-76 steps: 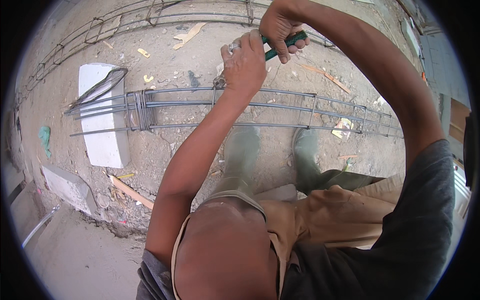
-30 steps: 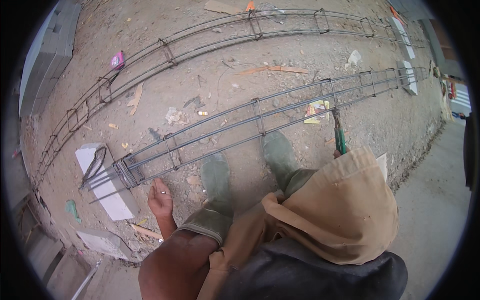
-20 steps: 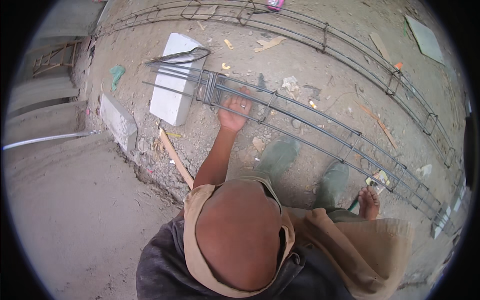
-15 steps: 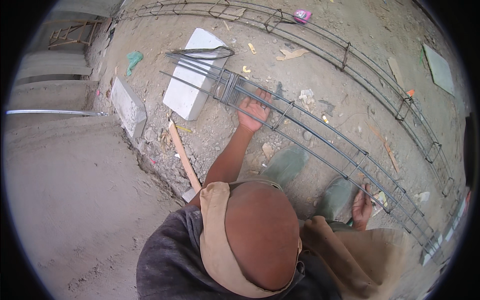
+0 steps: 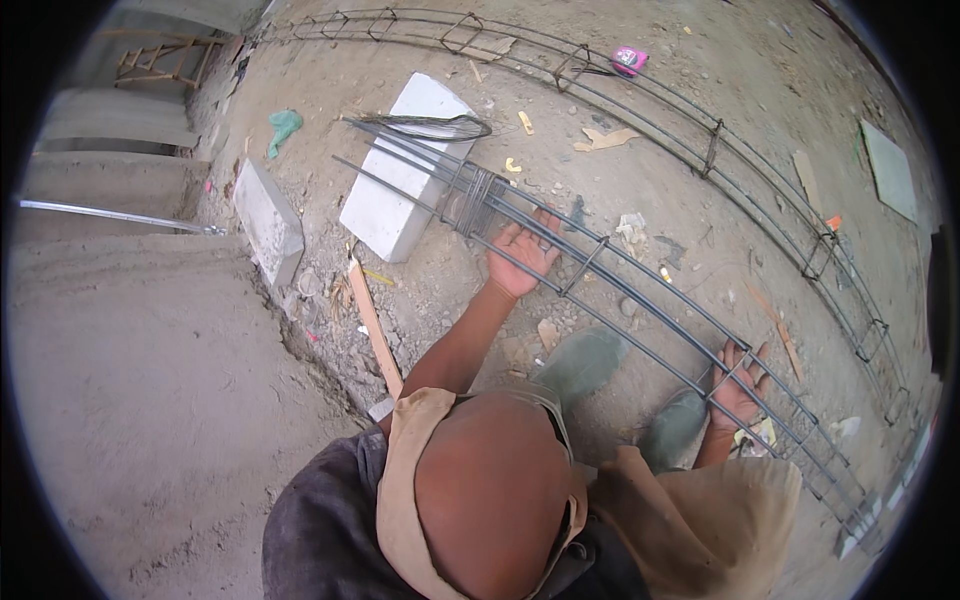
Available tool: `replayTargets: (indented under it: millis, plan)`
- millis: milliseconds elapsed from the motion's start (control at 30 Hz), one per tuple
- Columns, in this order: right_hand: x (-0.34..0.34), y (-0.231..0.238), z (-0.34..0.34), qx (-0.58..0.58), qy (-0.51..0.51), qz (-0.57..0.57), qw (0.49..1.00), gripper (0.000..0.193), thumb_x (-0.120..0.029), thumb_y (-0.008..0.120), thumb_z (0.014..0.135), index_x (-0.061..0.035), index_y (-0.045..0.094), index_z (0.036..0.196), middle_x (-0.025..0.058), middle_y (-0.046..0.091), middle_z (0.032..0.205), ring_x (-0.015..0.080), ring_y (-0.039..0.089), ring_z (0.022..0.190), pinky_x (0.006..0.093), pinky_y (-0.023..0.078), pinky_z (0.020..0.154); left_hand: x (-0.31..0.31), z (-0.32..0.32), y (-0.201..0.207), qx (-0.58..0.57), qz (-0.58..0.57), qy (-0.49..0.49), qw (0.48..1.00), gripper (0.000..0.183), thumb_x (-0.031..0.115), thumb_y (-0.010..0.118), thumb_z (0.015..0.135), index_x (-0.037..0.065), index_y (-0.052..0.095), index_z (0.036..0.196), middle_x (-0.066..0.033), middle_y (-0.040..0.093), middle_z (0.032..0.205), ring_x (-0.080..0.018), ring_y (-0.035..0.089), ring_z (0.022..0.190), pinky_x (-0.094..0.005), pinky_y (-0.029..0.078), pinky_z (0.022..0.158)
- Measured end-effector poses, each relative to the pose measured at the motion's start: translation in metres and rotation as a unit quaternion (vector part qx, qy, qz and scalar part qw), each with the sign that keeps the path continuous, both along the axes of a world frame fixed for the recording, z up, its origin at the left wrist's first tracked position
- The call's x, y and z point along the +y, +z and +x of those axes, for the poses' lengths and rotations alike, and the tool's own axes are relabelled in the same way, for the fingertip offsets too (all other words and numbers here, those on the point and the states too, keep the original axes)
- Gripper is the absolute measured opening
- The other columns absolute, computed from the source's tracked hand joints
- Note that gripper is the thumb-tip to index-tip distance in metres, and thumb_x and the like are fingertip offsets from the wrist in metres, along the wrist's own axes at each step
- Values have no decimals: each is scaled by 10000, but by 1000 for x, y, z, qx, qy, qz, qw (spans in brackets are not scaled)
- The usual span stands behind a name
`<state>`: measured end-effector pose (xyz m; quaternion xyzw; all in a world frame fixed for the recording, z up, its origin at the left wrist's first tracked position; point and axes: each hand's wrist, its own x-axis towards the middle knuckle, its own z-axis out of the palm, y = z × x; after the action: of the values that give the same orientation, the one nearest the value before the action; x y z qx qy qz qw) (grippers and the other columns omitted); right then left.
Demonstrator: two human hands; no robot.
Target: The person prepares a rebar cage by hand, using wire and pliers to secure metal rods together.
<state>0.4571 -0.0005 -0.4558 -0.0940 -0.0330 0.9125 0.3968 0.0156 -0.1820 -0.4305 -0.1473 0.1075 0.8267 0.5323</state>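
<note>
A rebar cage [image 5: 655, 300] of long steel bars slants from the upper left to the lower right, with several stirrups [image 5: 474, 203] bunched near its left end. That end lies over a white block [image 5: 385, 215], where a bundle of thin wire [image 5: 430, 126] also rests. My left hand [image 5: 522, 258] is palm up beneath the bars beside the bunched stirrups, its fingers stretched out. Farther along the cage, my right hand [image 5: 738, 392] is also palm up under the bars, fingers spread apart. Whether either palm bears the cage's weight, I cannot tell.
Beyond lies a second, long rebar cage [image 5: 712, 150], with a pink tape measure [image 5: 629, 62] next to it. A pale block [image 5: 268, 222] and a wood strip [image 5: 374, 325] are at the left, near a concrete ledge [image 5: 150, 350]. A flat panel [image 5: 888, 170] lies far right.
My right hand has moved up and forward from beside my boot to beneath the bars, its fingers spreading. My left hand stays under the cage. The whole view has shifted slightly.
</note>
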Motion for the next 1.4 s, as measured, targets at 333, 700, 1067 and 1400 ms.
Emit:
replayTargets:
  millis: [333, 700, 1067, 1400]
  plan:
    - [-6, 29, 13, 72, 43, 19, 996, 528, -502, 335, 1013, -210, 532, 1407, 234, 228, 1588, 403, 186, 1472, 673, 152, 1129, -14, -18, 33, 85, -26, -103, 991, 413, 247, 482, 985, -2, 536, 1311, -142, 638, 1268, -281, 598, 1186, -446, 434, 1012]
    - [-7, 72, 4, 60, 69, 100, 991, 513, -437, 344, 1029, -184, 474, 1455, 219, 180, 1608, 377, 271, 1456, 607, 165, 1152, -214, -208, 68, 649, -702, -71, 286, 593, 433, 690, 866, -82, 590, 1141, -251, 636, 1045, -370, 611, 1018, -426, 474, 887]
    - [11, 79, 2, 45, 43, 93, 994, 509, -405, 324, 1036, -147, 485, 1444, 263, 233, 1576, 388, 268, 1452, 587, 153, 1175, -149, -353, 19, 689, -643, -85, 323, 747, 488, 548, 945, -83, 427, 1411, -318, 503, 1373, -394, 508, 1279, -415, 367, 1098]
    - [3, 78, -1, 75, 45, 70, 994, 515, -418, 347, 1026, -147, 495, 1438, 273, 208, 1582, 401, 269, 1445, 604, 168, 1159, -134, -256, 23, 680, -593, -44, 429, 604, 359, 698, 881, -60, 574, 1297, -228, 649, 1200, -281, 626, 1081, -360, 482, 934]
